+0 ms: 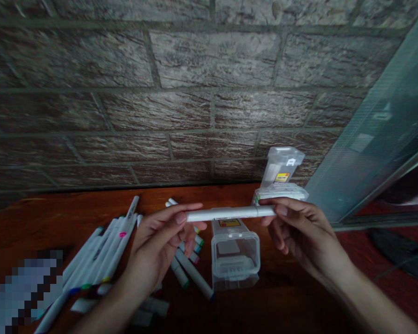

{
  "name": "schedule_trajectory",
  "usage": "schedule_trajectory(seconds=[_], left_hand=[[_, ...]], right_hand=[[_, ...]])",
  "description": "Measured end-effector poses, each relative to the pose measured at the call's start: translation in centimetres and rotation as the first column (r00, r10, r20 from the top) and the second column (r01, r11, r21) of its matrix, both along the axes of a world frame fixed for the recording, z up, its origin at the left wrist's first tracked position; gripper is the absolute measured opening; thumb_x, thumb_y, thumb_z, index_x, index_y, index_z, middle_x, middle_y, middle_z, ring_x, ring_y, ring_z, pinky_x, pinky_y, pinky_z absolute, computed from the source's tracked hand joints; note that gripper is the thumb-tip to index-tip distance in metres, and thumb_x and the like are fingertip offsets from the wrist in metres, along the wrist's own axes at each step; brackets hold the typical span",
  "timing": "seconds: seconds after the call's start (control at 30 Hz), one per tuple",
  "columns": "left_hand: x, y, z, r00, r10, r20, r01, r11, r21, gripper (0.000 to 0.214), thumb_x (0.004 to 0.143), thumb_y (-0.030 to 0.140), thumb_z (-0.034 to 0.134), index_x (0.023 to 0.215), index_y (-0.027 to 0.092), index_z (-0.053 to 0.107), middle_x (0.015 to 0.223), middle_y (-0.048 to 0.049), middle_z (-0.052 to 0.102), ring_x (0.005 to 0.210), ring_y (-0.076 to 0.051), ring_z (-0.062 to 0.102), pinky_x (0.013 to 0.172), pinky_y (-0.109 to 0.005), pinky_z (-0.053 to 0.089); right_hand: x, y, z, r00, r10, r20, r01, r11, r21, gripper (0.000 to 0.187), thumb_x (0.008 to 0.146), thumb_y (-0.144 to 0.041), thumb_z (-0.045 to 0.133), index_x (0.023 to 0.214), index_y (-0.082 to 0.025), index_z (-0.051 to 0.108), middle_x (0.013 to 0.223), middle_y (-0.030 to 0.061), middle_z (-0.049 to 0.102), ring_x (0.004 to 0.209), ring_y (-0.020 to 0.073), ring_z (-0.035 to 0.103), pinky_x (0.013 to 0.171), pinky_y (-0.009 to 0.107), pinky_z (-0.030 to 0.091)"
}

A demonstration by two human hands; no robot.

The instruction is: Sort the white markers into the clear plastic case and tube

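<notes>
A white marker [230, 214] is held level in front of me, one end pinched by my left hand [160, 241] and the other by my right hand [299, 232]. Both hands have their fingers closed on it. Below the marker lies an empty clear plastic marker case [235, 255] on its side, its open mouth towards me. A pile of white markers [101, 255] with coloured ends lies to the left on the table, and a few more [190, 266] lie under my left hand.
The reddish-brown wooden table [73, 208] runs up to a dark brick wall [195, 93]. A clear case lid or second case [282, 174] stands behind the marker. A glass pane [379, 139] leans at the right. A blurred-out patch covers the lower left corner.
</notes>
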State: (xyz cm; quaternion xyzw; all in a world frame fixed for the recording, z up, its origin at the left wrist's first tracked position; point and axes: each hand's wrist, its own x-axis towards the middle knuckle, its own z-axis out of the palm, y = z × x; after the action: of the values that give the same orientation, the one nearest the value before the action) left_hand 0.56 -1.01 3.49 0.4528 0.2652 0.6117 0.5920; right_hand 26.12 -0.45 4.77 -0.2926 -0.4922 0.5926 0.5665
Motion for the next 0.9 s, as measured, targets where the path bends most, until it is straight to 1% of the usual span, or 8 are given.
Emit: schedule_trajectory(seconds=[0.07, 0.13, 0.2, 0.4, 0.63, 0.9], left_hand=[[-0.01, 0.00, -0.02, 1.000, -0.005, 0.005, 0.005, 1.000, 0.004, 0.023, 0.088, 0.022, 0.074, 0.108, 0.016, 0.083, 0.083, -0.0130, 0.082, 0.049, -0.012, 0.061, 0.046, -0.020, 0.049], [-0.03, 0.00, -0.01, 1.000, -0.006, 0.012, 0.006, 1.000, 0.002, 0.024, 0.088, 0.021, 0.074, 0.111, 0.017, 0.083, 0.083, -0.0131, 0.082, 0.049, -0.012, 0.061, 0.046, -0.021, 0.049], [-0.06, 0.01, 0.01, 1.000, -0.009, 0.019, 0.009, 1.000, -0.002, 0.026, 0.089, 0.021, 0.073, 0.112, 0.017, 0.082, 0.083, -0.0131, 0.082, 0.050, -0.012, 0.061, 0.046, -0.021, 0.049], [-0.17, -0.05, -0.02, 1.000, -0.008, 0.028, 0.008, 1.000, -0.012, 0.027, 0.090, 0.022, 0.072, 0.114, 0.017, 0.082, 0.083, -0.0134, 0.082, 0.050, -0.012, 0.060, 0.047, -0.022, 0.050], [-0.25, -0.18, 0.04, 1.000, -0.006, 0.030, 0.007, 1.000, -0.027, 0.027, 0.090, 0.024, 0.073, 0.113, 0.016, 0.082, 0.079, -0.0129, 0.081, 0.050, -0.013, 0.061, 0.047, -0.022, 0.049], [-0.15, 0.00, 0.14, 0.999, -0.009, 0.035, 0.010, 0.999, -0.031, 0.027, 0.089, 0.026, 0.074, 0.112, 0.015, 0.082, 0.080, -0.0132, 0.081, 0.049, -0.013, 0.060, 0.046, -0.022, 0.047]], right_hand=[[0.04, -0.02, 0.02, 1.000, 0.004, -0.015, -0.004, 1.000, -0.006, 0.019, 0.087, -0.034, 0.081, 0.088, -0.016, 0.084, 0.053, 0.0021, 0.067, 0.041, 0.0090, 0.061, 0.038, 0.012, 0.047], [0.09, -0.05, -0.03, 0.999, -0.002, -0.038, 0.001, 1.000, -0.016, 0.018, 0.086, -0.032, 0.081, 0.094, -0.017, 0.085, 0.064, 0.0044, 0.074, 0.041, 0.0088, 0.061, 0.037, 0.013, 0.048], [0.13, -0.09, -0.09, 0.998, -0.003, -0.058, 0.001, 1.000, -0.024, 0.019, 0.087, -0.031, 0.081, 0.099, -0.018, 0.084, 0.072, 0.0060, 0.078, 0.041, 0.0089, 0.062, 0.037, 0.013, 0.049], [0.09, 0.05, -0.15, 0.996, 0.006, -0.086, -0.008, 1.000, -0.024, 0.019, 0.088, -0.028, 0.079, 0.102, -0.015, 0.084, 0.074, 0.0067, 0.078, 0.043, 0.0095, 0.063, 0.038, 0.013, 0.051], [0.28, 0.11, -0.20, 0.995, 0.013, -0.102, -0.019, 0.998, -0.055, 0.024, 0.089, -0.028, 0.078, 0.109, -0.017, 0.083, 0.076, 0.0079, 0.079, 0.044, 0.0099, 0.063, 0.038, 0.014, 0.051], [0.04, 0.05, 0.01, 0.995, 0.020, -0.097, -0.025, 0.998, -0.051, 0.023, 0.088, -0.027, 0.079, 0.107, -0.014, 0.083, 0.076, 0.0080, 0.080, 0.043, 0.0106, 0.064, 0.037, 0.014, 0.051]])
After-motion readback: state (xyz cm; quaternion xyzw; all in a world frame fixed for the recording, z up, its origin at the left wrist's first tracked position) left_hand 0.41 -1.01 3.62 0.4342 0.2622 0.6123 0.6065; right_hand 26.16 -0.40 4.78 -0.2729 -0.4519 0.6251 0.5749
